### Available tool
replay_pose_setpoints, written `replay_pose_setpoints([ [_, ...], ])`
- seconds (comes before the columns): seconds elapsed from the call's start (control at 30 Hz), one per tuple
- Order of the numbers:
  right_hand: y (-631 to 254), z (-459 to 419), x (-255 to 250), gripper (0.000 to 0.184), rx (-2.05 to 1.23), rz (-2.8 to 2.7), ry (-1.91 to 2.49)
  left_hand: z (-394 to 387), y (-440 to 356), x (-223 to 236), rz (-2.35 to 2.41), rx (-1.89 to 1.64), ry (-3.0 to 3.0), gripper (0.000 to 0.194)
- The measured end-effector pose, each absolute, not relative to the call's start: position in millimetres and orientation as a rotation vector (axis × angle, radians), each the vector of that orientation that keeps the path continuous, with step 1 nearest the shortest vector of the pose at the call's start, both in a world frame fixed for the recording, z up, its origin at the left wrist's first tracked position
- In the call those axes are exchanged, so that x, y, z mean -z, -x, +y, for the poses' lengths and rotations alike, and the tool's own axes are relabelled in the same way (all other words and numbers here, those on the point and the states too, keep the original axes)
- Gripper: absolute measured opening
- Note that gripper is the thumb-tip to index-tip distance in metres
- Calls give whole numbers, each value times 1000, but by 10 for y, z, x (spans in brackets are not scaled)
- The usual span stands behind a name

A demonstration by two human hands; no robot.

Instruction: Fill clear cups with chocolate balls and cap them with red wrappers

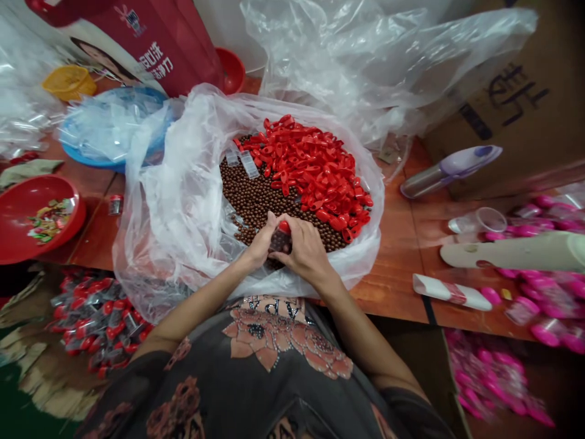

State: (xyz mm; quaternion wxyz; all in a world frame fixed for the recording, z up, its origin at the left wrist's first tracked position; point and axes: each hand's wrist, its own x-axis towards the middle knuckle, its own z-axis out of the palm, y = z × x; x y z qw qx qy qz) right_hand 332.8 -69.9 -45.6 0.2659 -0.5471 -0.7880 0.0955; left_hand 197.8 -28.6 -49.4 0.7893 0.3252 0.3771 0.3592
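Note:
My left hand and my right hand meet over a large clear plastic bag, both gripping a small clear vial with a red cap. The vial looks filled with dark beads, and my fingers hide most of it. Just beyond my hands lies a heap of round brown beads. Loose red plastic caps cover the beads' far side. A few clear rectangular vials rest at the edge of the heap.
A wooden table runs beneath the bag. On it are a red bowl of mixed small pieces, a blue basin of plastic, pink-capped containers and a cardboard box. Red-capped vials lie below the table's left edge.

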Motion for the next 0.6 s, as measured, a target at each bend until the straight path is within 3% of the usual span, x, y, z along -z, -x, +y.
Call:
replay_pose_setpoints([
  [0.3, -3279, -602, 425, 71, -146, -2169, 1452, -298, -1981, 387, 996, -867, -890, 64],
  [0.6, -3195, -369, 421, 54, -58, -2353, 1387, -262, -1919, 437, 1100, -1088, -901, 37],
])
